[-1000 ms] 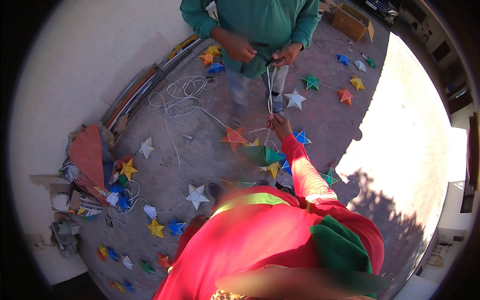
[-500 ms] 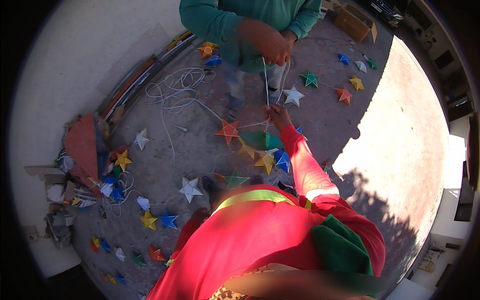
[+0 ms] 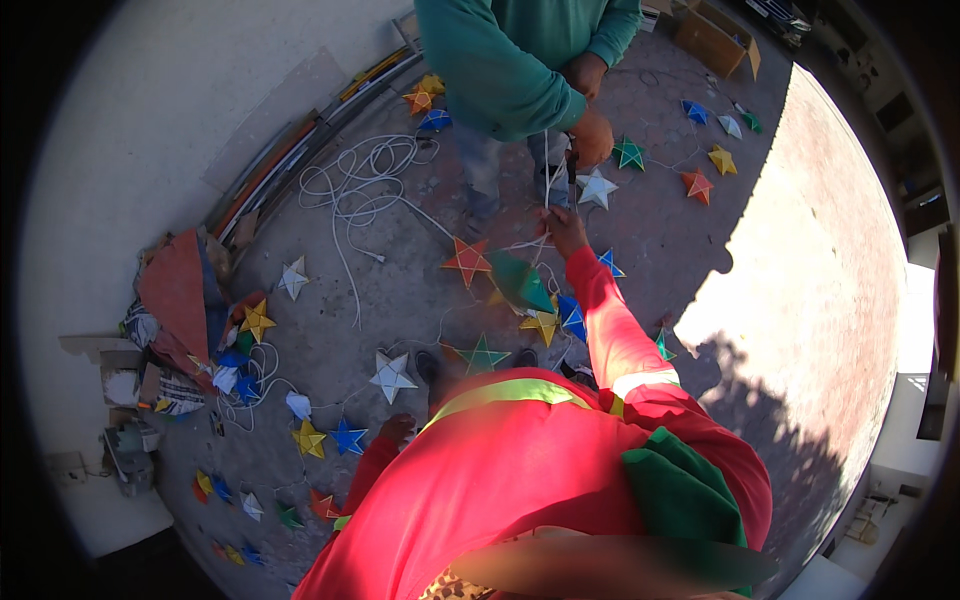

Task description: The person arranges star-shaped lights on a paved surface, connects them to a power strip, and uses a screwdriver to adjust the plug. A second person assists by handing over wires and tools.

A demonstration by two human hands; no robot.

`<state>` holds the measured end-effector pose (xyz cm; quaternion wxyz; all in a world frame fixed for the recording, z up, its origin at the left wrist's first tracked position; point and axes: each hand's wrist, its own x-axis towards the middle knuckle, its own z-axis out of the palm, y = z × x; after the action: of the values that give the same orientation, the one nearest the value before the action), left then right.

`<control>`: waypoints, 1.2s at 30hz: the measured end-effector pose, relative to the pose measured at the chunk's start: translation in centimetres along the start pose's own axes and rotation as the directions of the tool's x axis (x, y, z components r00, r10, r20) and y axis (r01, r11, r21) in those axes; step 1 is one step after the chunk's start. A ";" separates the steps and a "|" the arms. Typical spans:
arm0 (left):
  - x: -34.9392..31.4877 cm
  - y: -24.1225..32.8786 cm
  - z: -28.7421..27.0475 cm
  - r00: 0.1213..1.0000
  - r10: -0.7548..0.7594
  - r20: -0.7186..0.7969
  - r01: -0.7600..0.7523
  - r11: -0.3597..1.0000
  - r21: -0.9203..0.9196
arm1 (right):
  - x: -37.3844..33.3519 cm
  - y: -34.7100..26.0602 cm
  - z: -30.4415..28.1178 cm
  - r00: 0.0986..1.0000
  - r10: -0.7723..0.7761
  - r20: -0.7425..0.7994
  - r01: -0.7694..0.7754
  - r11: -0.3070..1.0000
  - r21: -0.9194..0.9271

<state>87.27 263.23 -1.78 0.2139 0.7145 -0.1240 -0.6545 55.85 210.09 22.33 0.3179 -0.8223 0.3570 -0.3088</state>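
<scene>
My right hand [image 3: 566, 228] reaches forward with its fingers closed on a white cord [image 3: 549, 185] that runs up toward a co-worker. A green star lantern [image 3: 522, 282] hangs just below that hand, tilted and partly folded in view. The co-worker's hand [image 3: 592, 138], in a green sleeve, grips a dark narrow tool [image 3: 572, 165] beside the cord; its exact kind is unclear. My left hand [image 3: 398, 428] hangs low by my side, near a white star lantern [image 3: 392, 376]; its fingers are too dark to read. An orange star lantern [image 3: 468, 261] lies left of the green one.
Several coloured star lanterns on wires lie about the floor, among them a blue star [image 3: 346, 437]. Coiled white cable [image 3: 360, 185] lies at the left. Long strips [image 3: 290, 150] rest along the wall, and a cardboard box [image 3: 712, 40] stands at the far right.
The co-worker's hands have come apart, and one now has a dark tool at the cord. My right hand stays on the cord. The green lantern has swung to a steeper tilt.
</scene>
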 end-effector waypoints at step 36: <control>1.7 -1.6 3.4 0.998 -0.027 -0.056 0.025 0.999 -0.032 | -0.1 3.1 0.1 0.909 0.411 0.075 -0.388 0.765 0.515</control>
<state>83.99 263.37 -4.23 0.2200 0.7308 -0.0982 -0.6387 54.65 208.50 19.92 0.5780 -0.6043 0.4335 -0.3357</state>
